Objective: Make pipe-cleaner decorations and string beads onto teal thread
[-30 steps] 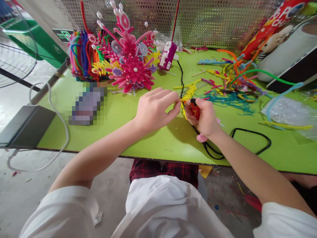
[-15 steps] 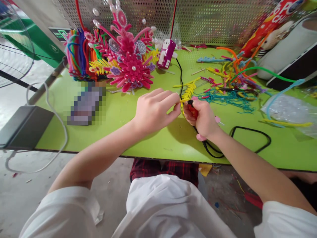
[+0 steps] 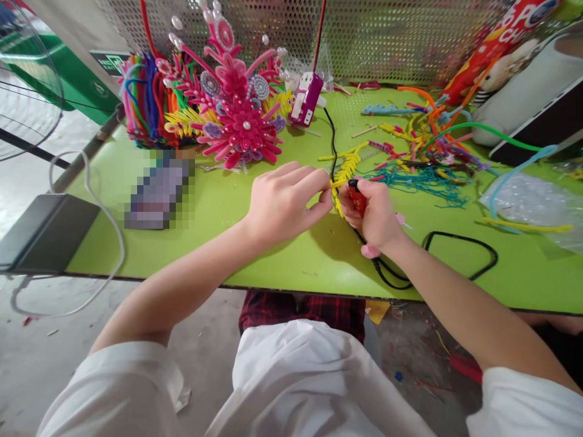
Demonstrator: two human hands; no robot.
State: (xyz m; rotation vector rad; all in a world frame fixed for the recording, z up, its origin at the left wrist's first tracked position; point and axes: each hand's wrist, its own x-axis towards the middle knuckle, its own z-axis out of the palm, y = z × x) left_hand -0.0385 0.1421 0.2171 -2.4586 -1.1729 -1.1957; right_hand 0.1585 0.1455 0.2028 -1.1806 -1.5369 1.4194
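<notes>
My left hand (image 3: 289,197) is closed, thumb and forefinger pinching one end of a yellow pipe-cleaner sprig (image 3: 348,167) shaped like a feathery leaf. Close to its right, my right hand (image 3: 376,212) wraps round a red, black-topped glue gun (image 3: 357,197). A pink end of that tool shows below the fist, with a black cord (image 3: 387,279) running from it. My fingers hide most of its body and its tip, so I cannot tell whether it touches the yellow sprig. Both hands are just above the green table (image 3: 282,264).
A pink pipe-cleaner flower arrangement (image 3: 246,127) stands behind my left hand, beside a colourful bundle of pipe cleaners (image 3: 146,103). A purple power adapter (image 3: 306,100) is at the back. Teal threads (image 3: 419,182) and loose pieces lie right. A grey box (image 3: 50,233) sits left.
My right hand and the glue gun have shifted very slightly to the right, and more of the red side shows. My left hand stays almost still.
</notes>
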